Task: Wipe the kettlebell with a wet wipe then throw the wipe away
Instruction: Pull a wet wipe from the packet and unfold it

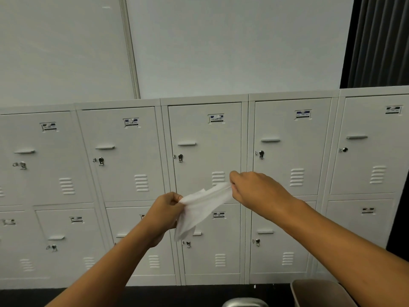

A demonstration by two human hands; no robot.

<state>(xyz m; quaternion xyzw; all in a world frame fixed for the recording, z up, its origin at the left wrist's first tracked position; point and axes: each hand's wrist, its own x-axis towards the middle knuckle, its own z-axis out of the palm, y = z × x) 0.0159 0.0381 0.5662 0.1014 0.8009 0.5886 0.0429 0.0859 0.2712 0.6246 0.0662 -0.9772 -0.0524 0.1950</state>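
Five columns of pale metal lockers (205, 151) fill the wall, two rows high, each door with a small label (print too blurred to read). Left hand (164, 212) and right hand (254, 188) both pinch one thin white wipe (201, 209), stretched between them.

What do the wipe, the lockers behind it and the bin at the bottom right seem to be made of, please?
The wipe, stretched between the left hand and the right hand, looks like thin white nonwoven fabric: it drapes limply and folds softly. The lockers look like painted sheet metal, matte pale grey, with pressed vent slots and metal locks. The bin is probably matte beige plastic; only its smooth rim shows.
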